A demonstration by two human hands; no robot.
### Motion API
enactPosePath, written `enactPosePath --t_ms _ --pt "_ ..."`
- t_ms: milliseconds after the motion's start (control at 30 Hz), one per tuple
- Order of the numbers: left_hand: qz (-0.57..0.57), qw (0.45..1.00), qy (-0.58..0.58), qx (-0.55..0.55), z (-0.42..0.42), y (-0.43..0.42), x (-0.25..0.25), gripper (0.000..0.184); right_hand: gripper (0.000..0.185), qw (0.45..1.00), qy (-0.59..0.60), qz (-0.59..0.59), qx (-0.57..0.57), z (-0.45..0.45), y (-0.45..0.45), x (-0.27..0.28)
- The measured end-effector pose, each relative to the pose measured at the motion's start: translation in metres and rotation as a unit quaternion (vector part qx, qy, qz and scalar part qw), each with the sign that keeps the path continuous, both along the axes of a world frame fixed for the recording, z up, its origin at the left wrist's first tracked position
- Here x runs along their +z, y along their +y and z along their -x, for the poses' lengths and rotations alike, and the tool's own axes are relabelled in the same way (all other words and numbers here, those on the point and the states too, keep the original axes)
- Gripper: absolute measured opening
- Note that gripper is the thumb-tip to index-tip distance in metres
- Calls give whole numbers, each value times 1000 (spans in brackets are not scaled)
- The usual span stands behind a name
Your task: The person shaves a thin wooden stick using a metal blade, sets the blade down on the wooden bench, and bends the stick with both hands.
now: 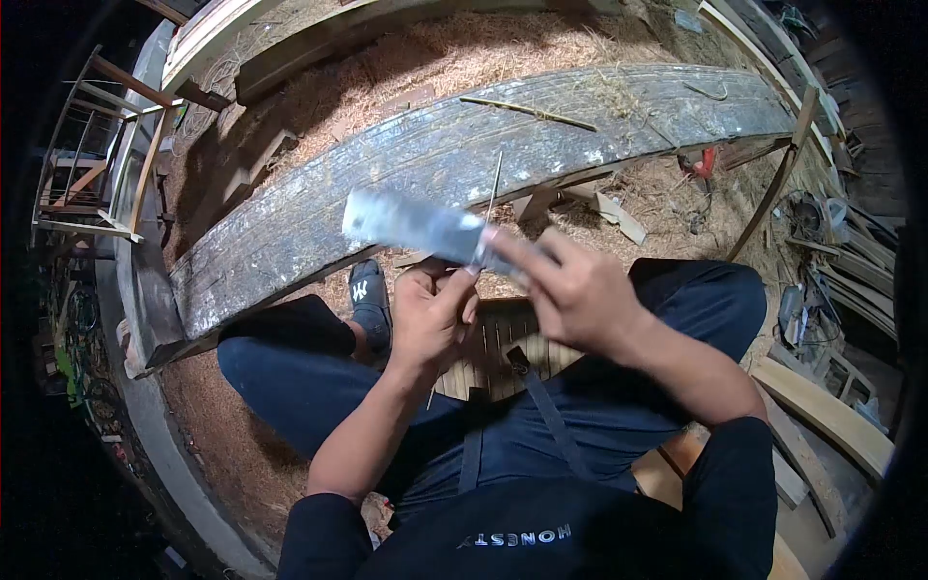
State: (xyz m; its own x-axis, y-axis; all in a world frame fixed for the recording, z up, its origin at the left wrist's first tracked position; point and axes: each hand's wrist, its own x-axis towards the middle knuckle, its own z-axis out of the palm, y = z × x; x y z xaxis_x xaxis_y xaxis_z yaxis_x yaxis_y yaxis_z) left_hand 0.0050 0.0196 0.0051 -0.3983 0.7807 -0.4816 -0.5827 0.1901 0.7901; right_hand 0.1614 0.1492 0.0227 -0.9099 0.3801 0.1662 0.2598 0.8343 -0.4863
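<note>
A broad metal blade (416, 224), blurred by motion, extends leftward from my right hand (585, 290), whose fingers are wrapped round its handle end. My left hand (430, 309) pinches a thin strip (496, 184) that stands upright between the hands, its top rising above the blade. The blade crosses this strip just above my left fingertips. The lower end of the strip shows below my left wrist. Both hands are over my lap, in front of a slatted wooden piece (493, 353).
Beyond my knees lies a long, worn plank (387, 174) with a thin stick (530, 113) on it. Shavings (406, 72) cover the ground. A wooden rack (106, 164) is at left; boards (822, 411) and a red tool (704, 162) are at right.
</note>
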Motion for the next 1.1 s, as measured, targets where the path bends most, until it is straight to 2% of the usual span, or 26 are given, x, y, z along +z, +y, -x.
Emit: enactPosePath --t_ms 67,100,167,200,267,333,400,467,567,600,667,700,800,867,933,967,1100 --pt "1 1000 18 24 -1 -1 -4 20 54 999 25 -16 23 1 -2 -1" --pt "8 1000 0 -12 6 -5 -5 20 55 1000 11 -16 -23 2 3 -2" --pt "8 1000 -2 -15 5 -6 0 19 53 994 -13 -38 -102 4 14 -1" --pt "1 1000 -5 -15 3 -4 2 18 53 994 -13 -41 -103 2 9 2" --pt "-12 1000 -6 6 1 -1 -3 19 49 1000 7 -3 4 1 -4 9" --pt "16 1000 -1 5 4 -4 -5 19 48 1000 18 1 3 3 0 2" --pt "14 1000 8 -8 6 -5 -4 21 51 996 3 -10 -93 6 15 -2" --pt "-3 1000 -12 -8 5 -4 0 22 51 996 -10 -18 -89 4 14 2" --pt "7 1000 -12 4 5 -4 -6 22 47 1000 23 0 4 4 -5 6" --pt "12 1000 -17 12 5 -5 -7 22 47 1000 24 4 4 5 -1 4" --pt "10 1000 -13 5 4 -9 -3 22 52 995 -12 -12 -97 6 11 0" --pt "1 1000 -8 0 4 -8 0 23 52 995 -12 -14 -97 5 9 1" --pt "3 1000 -2 -9 3 -4 -4 24 52 1000 -10 4 -2 1 -4 4" --pt "12 1000 1 7 4 -7 -12 24 51 1000 4 14 -2 4 -4 10" --pt "20 999 22 -13 6 -6 -2 23 51 993 -61 8 -97 8 12 11" --pt "5 1000 13 -16 6 -7 0 22 50 992 -38 -35 -119 7 22 5" --pt "-3 1000 11 -23 7 -7 1 23 46 981 -54 -24 -184 6 43 18"
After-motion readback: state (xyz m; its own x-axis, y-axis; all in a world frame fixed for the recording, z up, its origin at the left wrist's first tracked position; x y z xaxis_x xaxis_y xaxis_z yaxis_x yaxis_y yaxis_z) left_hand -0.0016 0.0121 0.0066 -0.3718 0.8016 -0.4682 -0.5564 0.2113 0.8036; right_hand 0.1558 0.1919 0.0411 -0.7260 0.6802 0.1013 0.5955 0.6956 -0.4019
